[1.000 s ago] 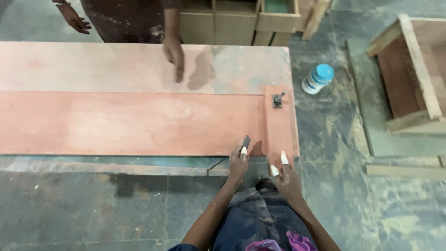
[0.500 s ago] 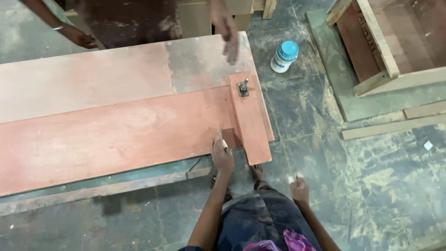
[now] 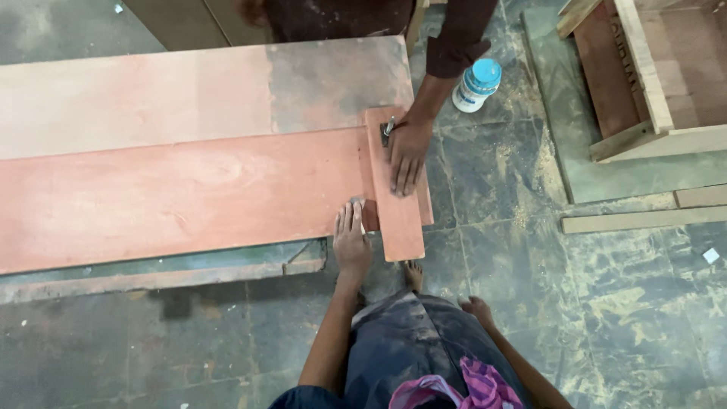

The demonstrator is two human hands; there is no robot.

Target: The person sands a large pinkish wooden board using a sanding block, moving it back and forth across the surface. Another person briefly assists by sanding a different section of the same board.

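- Beyond the boards you have a white bottle with a blue cap (image 3: 476, 85) standing on the stone floor (image 3: 189, 348).
- To your upper right sits an open wooden frame (image 3: 644, 76) on a grey-green sheet.
- A thin wooden strip (image 3: 644, 220) lies just below that sheet.
- Sawdust (image 3: 530, 174) is scattered between bottle and strip.
- A small white scrap (image 3: 710, 256) lies far right.

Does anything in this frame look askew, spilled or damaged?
Mostly tidy. Sawdust is scattered over the floor right of the short cross board. The back panel has a dark, worn patch at its right end. The left hand lies flat on the long board, a co-worker's hand on the cross board.
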